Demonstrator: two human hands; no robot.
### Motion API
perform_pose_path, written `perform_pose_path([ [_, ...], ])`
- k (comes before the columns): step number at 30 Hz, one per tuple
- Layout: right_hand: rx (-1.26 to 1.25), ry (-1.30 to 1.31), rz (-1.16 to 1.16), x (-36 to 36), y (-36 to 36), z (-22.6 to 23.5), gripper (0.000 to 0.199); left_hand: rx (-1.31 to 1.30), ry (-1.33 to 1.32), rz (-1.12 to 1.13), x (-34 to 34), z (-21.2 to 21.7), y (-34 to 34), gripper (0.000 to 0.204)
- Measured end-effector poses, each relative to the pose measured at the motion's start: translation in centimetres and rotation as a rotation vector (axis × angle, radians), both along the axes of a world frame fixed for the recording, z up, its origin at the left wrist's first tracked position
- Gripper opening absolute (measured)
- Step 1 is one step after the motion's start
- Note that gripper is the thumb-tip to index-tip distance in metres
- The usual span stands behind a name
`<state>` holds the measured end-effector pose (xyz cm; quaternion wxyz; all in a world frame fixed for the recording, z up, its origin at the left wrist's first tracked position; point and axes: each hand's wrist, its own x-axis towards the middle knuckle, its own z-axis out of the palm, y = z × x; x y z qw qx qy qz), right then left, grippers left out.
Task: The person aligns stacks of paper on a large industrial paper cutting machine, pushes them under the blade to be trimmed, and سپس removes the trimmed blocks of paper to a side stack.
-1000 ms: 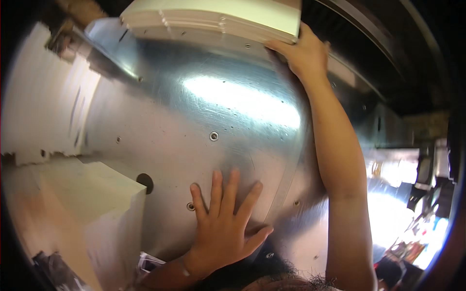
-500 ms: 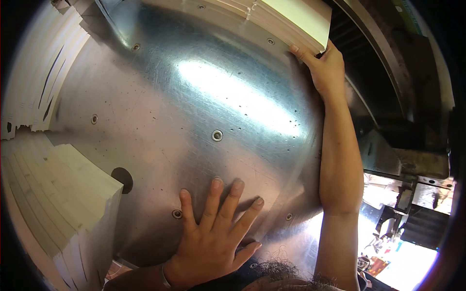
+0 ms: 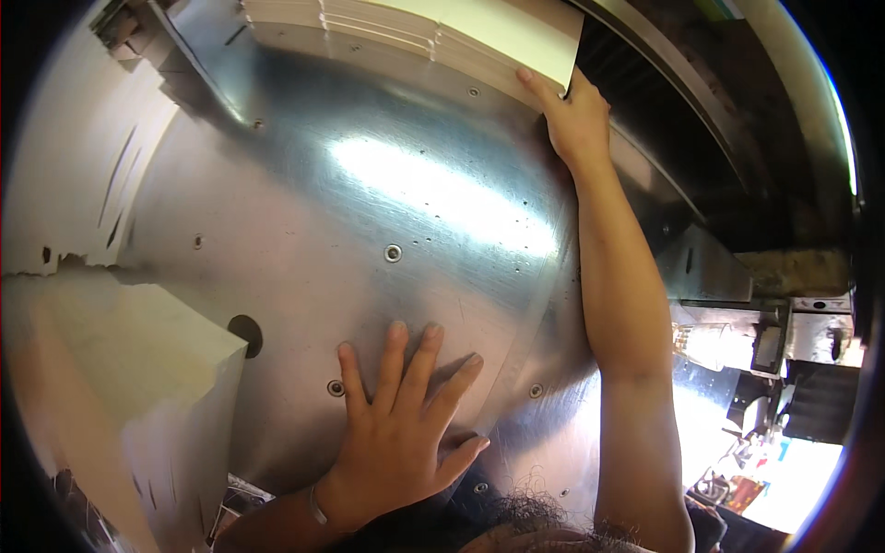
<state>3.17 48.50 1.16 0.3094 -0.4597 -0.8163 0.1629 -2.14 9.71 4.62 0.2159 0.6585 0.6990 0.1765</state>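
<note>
My left hand (image 3: 392,447) lies flat on a shiny, scratched metal table (image 3: 304,212), its fingers spread and nothing held in it. Beyond it, my right arm reaches along the table's right side to the far edge. There my right hand (image 3: 583,129) grips the near right corner of a thick stack of cream-white paper (image 3: 516,41). Its thumb rests against the stack's near side, and the other fingers go round the right side, partly hidden.
Paper stacks stand at left, one nearer (image 3: 175,341) and one farther back (image 3: 83,184) with a torn-looking edge. A round dark hole (image 3: 245,336) and several bolts mark the table. A metal bar (image 3: 207,74) stands far left; dark machinery (image 3: 728,157) flanks the right.
The view has shifted, so the far stack and my right hand appear farther left. My left hand stays flat in about the same spot, and my right keeps its hold on the corner.
</note>
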Motion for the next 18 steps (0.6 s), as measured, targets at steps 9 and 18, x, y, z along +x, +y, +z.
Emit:
perform_pose_path([
  [9,-0.033,-0.072,0.019,-0.6,-0.8,0.7,0.099,0.232,0.049,0.095,0.9,-1.2,-0.9,0.078],
  [18,-0.114,-0.122,-0.173,1.3,-9.6,0.1,0.132,0.237,0.169,0.127,1.6,-2.7,-1.5,0.085],
])
